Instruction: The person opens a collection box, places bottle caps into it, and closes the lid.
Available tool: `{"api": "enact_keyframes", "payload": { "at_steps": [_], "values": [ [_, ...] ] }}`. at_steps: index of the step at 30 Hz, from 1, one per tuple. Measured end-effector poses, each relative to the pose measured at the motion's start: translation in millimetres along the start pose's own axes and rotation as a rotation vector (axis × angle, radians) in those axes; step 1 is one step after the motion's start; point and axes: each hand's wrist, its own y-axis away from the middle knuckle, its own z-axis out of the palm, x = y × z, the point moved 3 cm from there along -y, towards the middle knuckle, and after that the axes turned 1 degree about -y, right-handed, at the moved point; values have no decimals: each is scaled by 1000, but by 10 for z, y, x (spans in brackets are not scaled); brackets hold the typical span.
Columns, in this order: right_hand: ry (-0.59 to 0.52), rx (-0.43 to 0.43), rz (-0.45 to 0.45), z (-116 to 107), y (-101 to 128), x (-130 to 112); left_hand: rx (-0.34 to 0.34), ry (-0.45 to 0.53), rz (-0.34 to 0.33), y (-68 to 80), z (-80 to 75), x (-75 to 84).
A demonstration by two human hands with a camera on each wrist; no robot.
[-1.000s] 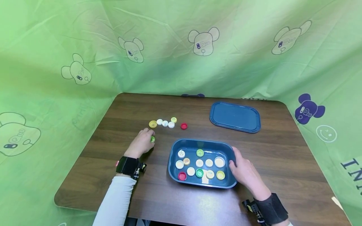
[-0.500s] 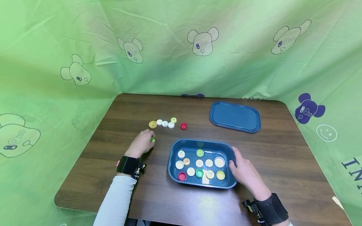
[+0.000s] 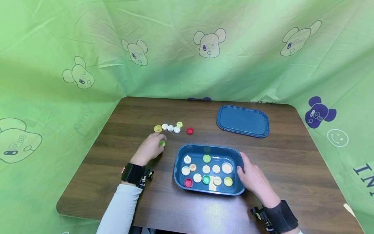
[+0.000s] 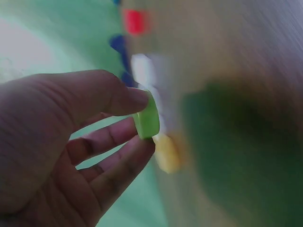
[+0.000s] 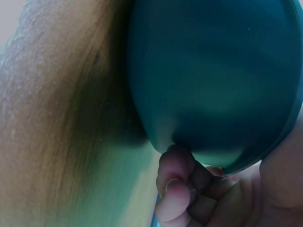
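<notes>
My left hand (image 3: 149, 149) pinches a light green bottle cap (image 3: 162, 143) between thumb and fingertips, over the table just left of the blue plastic box (image 3: 201, 146). The left wrist view shows that cap (image 4: 148, 118) up close, on edge. With the thumb over its right rim, my right hand (image 3: 253, 177) holds the box; in the right wrist view fingers curl against the box's outer wall (image 5: 203, 71). Inside lie several caps, among them a red cap (image 3: 188, 183), a dark green cap (image 3: 206, 179) and a large white cap (image 3: 226, 168).
Beyond my left hand, several caps lie in a loose row, with a yellow cap (image 3: 157, 128) at the left and a red cap (image 3: 190, 130) at the right. A flat blue lid (image 3: 242, 121) rests at the back right. Green printed cloth (image 3: 175, 65) hangs behind the wooden table (image 3: 163, 201).
My left hand has moved slightly right, toward the box, with the green cap in its fingers. The right hand and box have stayed put.
</notes>
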Motion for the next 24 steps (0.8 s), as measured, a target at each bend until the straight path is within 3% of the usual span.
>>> {"api": "enact_keyframes", "payload": {
  "at_steps": [9,17,24],
  "values": [
    [8,-5,16,-6,-3,6,-50,45,154,98,-249,647],
    [6,-7,5,-4,-7,1,-106,22,232,166,-308,982],
    [2,-8,9,0,-7,4,-189,-46,274,132,-240,1176]
  ]
}}
